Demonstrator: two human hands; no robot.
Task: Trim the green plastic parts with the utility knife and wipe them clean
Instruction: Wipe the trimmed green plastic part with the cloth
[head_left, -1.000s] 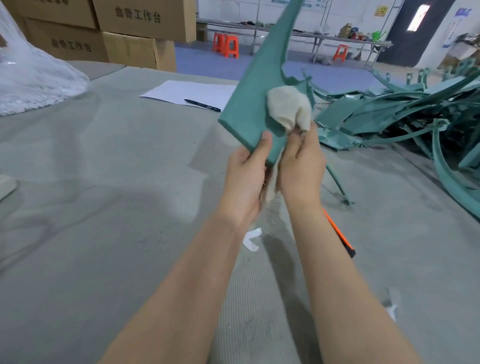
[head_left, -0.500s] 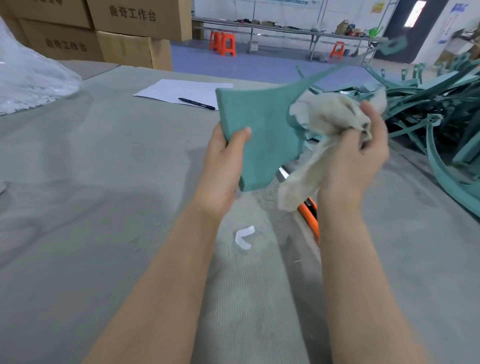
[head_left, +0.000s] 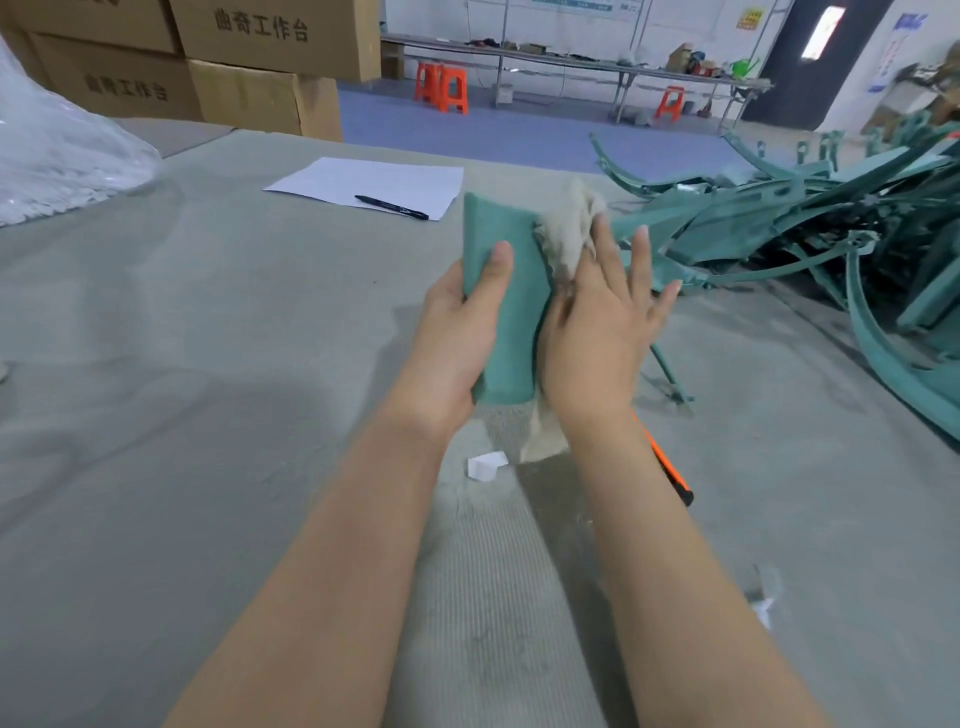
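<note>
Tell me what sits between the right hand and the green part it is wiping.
A beige cloth: in the head view the right hand presses it flat against the green part, which the left hand grips.

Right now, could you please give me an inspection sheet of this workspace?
Surface: grey fabric-covered table.
Job's things: green part held above the table; cloth against its right side; orange utility knife lying on the table, partly hidden by the right forearm; pile of green parts at the right.
Clutter: paper sheet with a pen on it; white scrap; clear plastic bag at far left.
Grippers: left hand grips the green part; right hand, fingers straight, presses the cloth onto it.
Cables: nothing seen.
Surroundings: cardboard boxes, orange stools and a long bench behind.
</note>
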